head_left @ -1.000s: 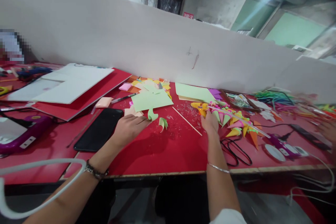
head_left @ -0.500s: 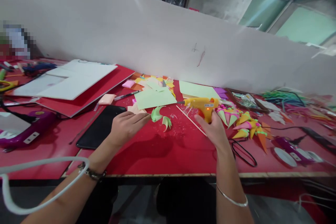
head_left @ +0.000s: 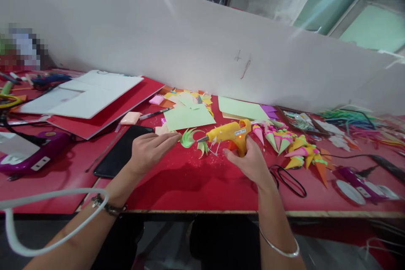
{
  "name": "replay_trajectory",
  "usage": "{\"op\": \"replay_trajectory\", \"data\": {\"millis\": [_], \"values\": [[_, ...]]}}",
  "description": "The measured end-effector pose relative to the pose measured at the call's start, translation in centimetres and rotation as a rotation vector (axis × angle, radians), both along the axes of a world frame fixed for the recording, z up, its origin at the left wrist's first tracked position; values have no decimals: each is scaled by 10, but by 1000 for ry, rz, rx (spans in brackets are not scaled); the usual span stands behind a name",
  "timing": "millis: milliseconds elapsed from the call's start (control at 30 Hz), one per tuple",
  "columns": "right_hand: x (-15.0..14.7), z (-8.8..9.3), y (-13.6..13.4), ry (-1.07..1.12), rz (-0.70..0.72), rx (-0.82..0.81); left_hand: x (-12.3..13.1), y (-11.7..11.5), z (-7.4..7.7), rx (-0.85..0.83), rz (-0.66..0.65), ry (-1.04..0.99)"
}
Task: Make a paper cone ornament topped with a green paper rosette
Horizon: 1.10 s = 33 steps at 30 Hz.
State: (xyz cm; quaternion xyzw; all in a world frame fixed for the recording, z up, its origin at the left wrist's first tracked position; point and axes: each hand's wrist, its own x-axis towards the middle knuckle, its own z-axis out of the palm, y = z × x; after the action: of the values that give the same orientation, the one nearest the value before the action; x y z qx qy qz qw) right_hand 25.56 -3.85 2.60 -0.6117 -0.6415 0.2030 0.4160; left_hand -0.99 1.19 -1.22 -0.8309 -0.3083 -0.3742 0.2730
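Note:
Between the fingertips of my left hand (head_left: 155, 150) is a curled, fringed green paper piece (head_left: 187, 138). My right hand (head_left: 249, 158) grips a yellow glue gun (head_left: 229, 131) by its handle, with a small orange light lit on its side. The gun's metal nozzle points left and is close to the green piece; I cannot tell whether they touch. A second fringed green paper piece (head_left: 202, 148) lies on the red tabletop just below the nozzle. Light green paper (head_left: 190, 117) lies behind my left fingertips.
A black tablet-like slab (head_left: 122, 152) lies beside my left forearm. White boards (head_left: 95, 93) are stacked at the left. Colourful paper cones (head_left: 300, 152) lie right of my right hand, near a looped black cord (head_left: 289, 181). Purple power strips (head_left: 34, 152) stand at both sides. A white partition (head_left: 177, 46) rises behind.
My right hand has brought the glue gun left and slightly nearer, so its nozzle is now close to the green paper piece. My left hand has barely moved.

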Motion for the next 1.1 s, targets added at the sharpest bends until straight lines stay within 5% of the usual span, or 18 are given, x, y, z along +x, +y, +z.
{"op": "replay_trajectory", "data": {"millis": [1100], "values": [[-8, -7, 2, -77, 47, 1, 2, 1, 0, 5, 4, 12]]}}
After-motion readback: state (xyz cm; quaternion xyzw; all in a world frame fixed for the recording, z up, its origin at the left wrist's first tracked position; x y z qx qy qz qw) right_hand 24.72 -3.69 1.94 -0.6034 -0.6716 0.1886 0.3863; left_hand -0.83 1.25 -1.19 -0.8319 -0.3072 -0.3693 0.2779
